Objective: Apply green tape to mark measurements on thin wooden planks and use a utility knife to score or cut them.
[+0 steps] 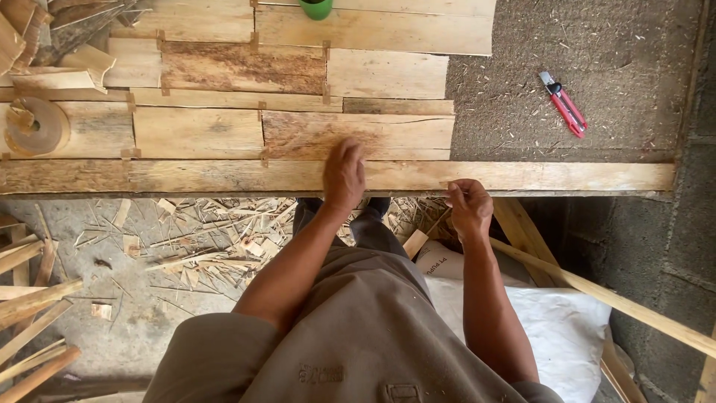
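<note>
The left hand (344, 173) lies flat, released, on the long rough plank (224, 176) at the bench's near edge; the right hand (468, 207) is curled at that edge, apparently pinching it. Taped veneer sheets (298, 134) lie behind, a red cutter (564, 104) on gritty board (597, 45) right, shavings (201, 239) below.

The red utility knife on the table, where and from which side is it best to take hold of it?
Grip the red utility knife around the middle of its red handle, coming straight from above. It lies flat and diagonal on the bare grey table surface, with its pale metal tip toward the upper left, so keep fingers away from that end. Nothing crowds it.
</note>
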